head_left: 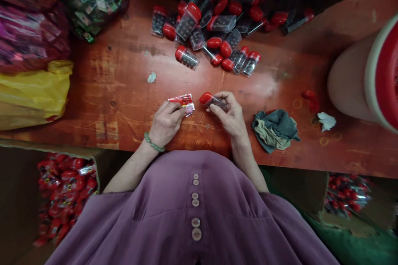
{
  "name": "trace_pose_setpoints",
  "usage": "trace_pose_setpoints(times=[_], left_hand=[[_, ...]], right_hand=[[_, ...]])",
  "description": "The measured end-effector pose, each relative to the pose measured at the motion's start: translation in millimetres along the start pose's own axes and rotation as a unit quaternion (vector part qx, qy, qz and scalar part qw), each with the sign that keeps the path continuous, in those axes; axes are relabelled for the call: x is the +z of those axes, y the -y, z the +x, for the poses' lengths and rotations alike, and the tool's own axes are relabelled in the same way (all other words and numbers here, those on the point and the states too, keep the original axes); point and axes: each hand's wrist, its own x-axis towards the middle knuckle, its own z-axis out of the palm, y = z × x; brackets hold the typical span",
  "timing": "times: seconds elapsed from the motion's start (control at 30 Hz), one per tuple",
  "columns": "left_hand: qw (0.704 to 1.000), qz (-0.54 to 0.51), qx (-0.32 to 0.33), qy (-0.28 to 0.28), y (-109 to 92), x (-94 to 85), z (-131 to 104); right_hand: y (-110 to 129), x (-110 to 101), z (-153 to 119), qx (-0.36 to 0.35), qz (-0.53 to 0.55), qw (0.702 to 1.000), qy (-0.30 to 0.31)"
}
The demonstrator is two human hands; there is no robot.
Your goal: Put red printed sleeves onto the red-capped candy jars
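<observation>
My left hand [167, 122], with a green bead bracelet at the wrist, pinches a small stack of shiny red and silver packets [184, 102] just above the table. To its right, my right hand [229, 112] holds a clear container with a red cap [212, 99] between thumb and fingers, the cap pointing left toward the packets. A gap separates the container from the packets. Beyond both hands lies a pile of similar red-capped clear containers [224, 22] with dark round contents.
Filled bags [96, 2] and a yellow bag [34, 93] line the left of the red table [130, 78]. A crumpled cloth [275, 130] and a large tub [351, 74] stand right. Boxes of red items [66, 190] are below the front edge.
</observation>
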Motion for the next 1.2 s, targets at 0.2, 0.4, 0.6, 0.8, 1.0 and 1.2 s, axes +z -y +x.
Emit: trace_pose_setpoints(times=[0.2,0.4,0.6,0.8,1.0,1.2], left_hand=[[0.999,-0.030,-0.013,0.005,1.4,-8.3,6.4],[0.994,0.090,-0.034,0.051,-9.2,-6.2,3.8],[0.994,0.105,0.005,0.033,-7.6,-4.2,3.0],[0.999,0.040,-0.012,0.011,4.1,-4.7,7.9],[0.998,-0.065,-0.009,0.022,10.1,-15.2,13.1],[0.989,-0.115,-0.055,0.074,10.8,-25.4,22.0]], right_hand=[[4.7,15.1,-4.7,-0.122,-0.265,0.955,0.063],[2.7,13.9,-3.7,-0.127,-0.336,0.931,0.060],[2.4,11.9,-3.0,-0.125,-0.324,0.936,0.053],[2.0,12.2,-5.3,-0.126,-0.285,0.950,0.027],[0.9,20.7,-6.0,-0.140,-0.275,0.951,0.016],[-0.4,19.6,-2.8,-0.132,-0.315,0.940,0.031]])
